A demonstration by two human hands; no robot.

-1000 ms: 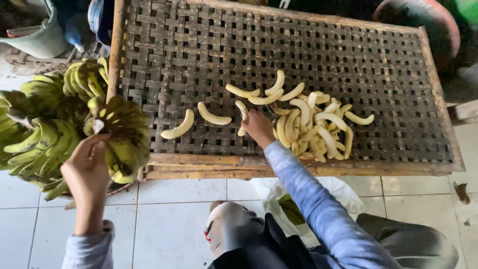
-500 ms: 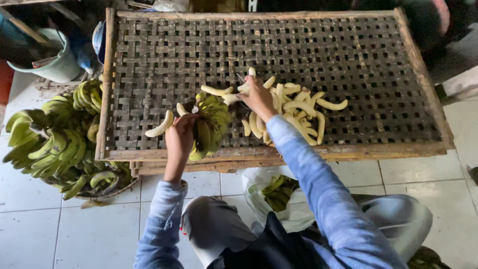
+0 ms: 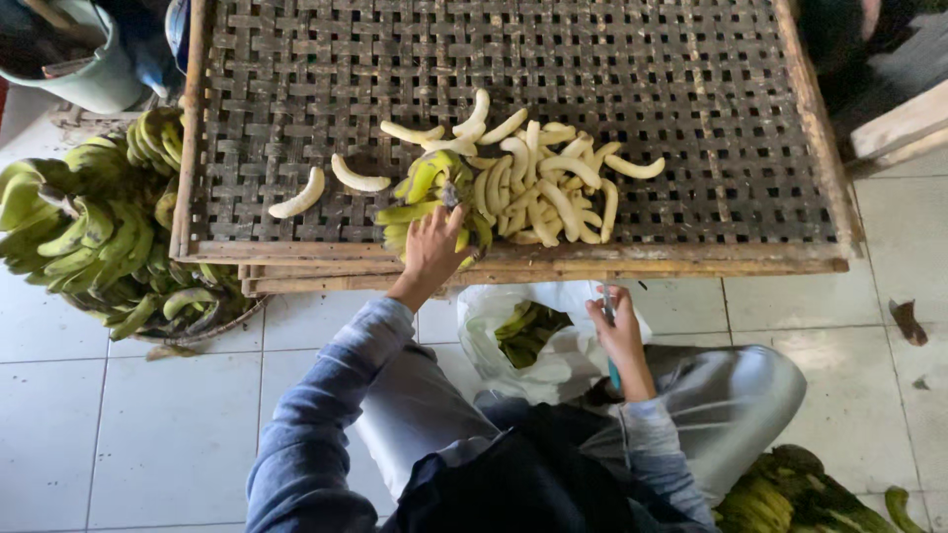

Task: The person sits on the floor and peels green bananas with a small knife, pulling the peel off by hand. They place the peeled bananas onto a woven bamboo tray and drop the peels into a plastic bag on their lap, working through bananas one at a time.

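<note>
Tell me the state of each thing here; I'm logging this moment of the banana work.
Left hand: resting on the small green banana bunch, which lies on the woven bamboo tray.
Right hand: closed on a thin blue-handled tool, held over the lap.
Peeled pale bananas: heaped, two lying apart.
White plastic bag: open, holding green peels.
Large green banana pile: unpeeled, on the floor.

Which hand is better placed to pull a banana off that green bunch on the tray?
Left, probably. The left hand already rests on the green bunch at the tray edge. The right hand is back near the lap, holding a knife over the white bag.
</note>
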